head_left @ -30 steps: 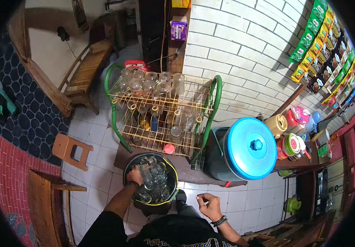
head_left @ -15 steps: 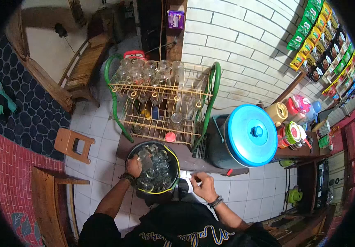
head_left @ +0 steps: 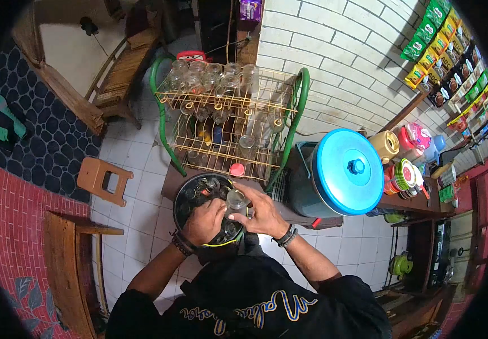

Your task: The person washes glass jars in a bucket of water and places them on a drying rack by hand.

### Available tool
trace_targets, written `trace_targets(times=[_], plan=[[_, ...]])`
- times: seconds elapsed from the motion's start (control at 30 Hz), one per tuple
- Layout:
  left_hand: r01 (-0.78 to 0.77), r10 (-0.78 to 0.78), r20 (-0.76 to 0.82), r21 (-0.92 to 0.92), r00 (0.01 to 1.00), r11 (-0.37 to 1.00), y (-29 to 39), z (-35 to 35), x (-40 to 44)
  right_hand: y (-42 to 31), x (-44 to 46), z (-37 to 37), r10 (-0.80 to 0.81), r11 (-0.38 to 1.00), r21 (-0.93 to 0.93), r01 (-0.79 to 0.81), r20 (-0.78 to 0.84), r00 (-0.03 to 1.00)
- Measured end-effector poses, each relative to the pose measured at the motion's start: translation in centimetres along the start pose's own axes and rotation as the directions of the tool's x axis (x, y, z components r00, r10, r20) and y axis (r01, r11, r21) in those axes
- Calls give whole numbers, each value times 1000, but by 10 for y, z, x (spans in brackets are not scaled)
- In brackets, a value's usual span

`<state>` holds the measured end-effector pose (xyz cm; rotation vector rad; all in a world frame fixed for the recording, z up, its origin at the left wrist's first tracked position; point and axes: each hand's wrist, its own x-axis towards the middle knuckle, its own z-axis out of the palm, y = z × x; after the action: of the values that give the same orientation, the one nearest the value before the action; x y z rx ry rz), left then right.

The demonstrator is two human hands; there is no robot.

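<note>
- Clear glass vessel, round-ended (head_left: 236, 199), one; logged from my distant station through the head view; located above the right side of the bucket, close in front of the wearer, between thumb and fingers; which end faced up, I could not tell.
- Right hand (head_left: 262, 213), bare; grasping that vessel, thumb on the near side, fingers around the far side; dark beaded bracelet (head_left: 285, 237) at the wrist.
- Left hand (head_left: 203, 222), bare; fingers curled inward over the bucket, just beside the vessel; whether it pinched the vessel or held something of its own, I could not tell.
- Round black bucket with a yellow edge (head_left: 181, 208), one; below both hands; more clear glassware (head_left: 213, 185) lay inside, partly hidden by the hands.
- Two-tiered yellow wire rack with green tubular sides (head_left: 304, 90), one; just beyond the bucket; clear upturned-looking glasses (head_left: 213, 74) crowded on the left of its upper tier; a single clear glass (head_left: 247, 146) on the lower tier, a pink-red capped item (head_left: 237, 169) near it.
- Large container's bright blue round lid (head_left: 343, 172), one; right of the rack.
- Step in hand, by my judgement: handling a single vessel over the bucket; the next move called for a sure right-hand grip, with the glass held clear of the bucket's edge.
</note>
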<state>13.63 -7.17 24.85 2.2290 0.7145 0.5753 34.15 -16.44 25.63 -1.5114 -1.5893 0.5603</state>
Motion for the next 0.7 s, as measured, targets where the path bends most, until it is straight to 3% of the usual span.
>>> trace_targets(times=[0.2,0.3,0.33,0.37,0.43,0.47,0.5,0.57,0.6,0.67,0.7], plan=[[-70,69,-31,-32,997,997,8,-6,1,-11,7,-8,-48,999,-16,48,7,999],[33,-43,-94,-101,995,994,12,-12,4,-7,24,-23,-147,986,-89,142,-62,987],[6,-39,-210,-154,977,988,12,-12,5,-20,35,-40,-87,993,-89,82,-57,995],[-11,-24,-262,-134,965,991,9,-13,6,-23,48,-54,-175,981,-116,158,-149,973],[-43,8,-331,-97,943,994,-2,-16,4,-27,74,-86,-132,984,-147,102,-213,968],[-43,7,-333,-100,943,994,-3,-18,1,-25,91,-102,-222,957,-243,157,-273,936],[-41,0,-340,-113,941,993,-3,-19,-1,-32,107,-119,-212,961,-235,143,-302,930],[-2,-50,-345,-148,937,989,-4,-16,-9,-20,149,-152,-394,880,-410,239,-352,849],[-2,-51,-347,-149,937,989,-4,-14,-13,-20,167,-164,-370,851,-504,149,-374,850],[42,-89,-342,-143,936,989,-3,-10,-21,-2,210,-187,-369,855,-497,152,-375,850],[40,-82,-336,-130,938,991,-5,-9,-24,5,228,-196,-287,863,-499,73,-368,885]])
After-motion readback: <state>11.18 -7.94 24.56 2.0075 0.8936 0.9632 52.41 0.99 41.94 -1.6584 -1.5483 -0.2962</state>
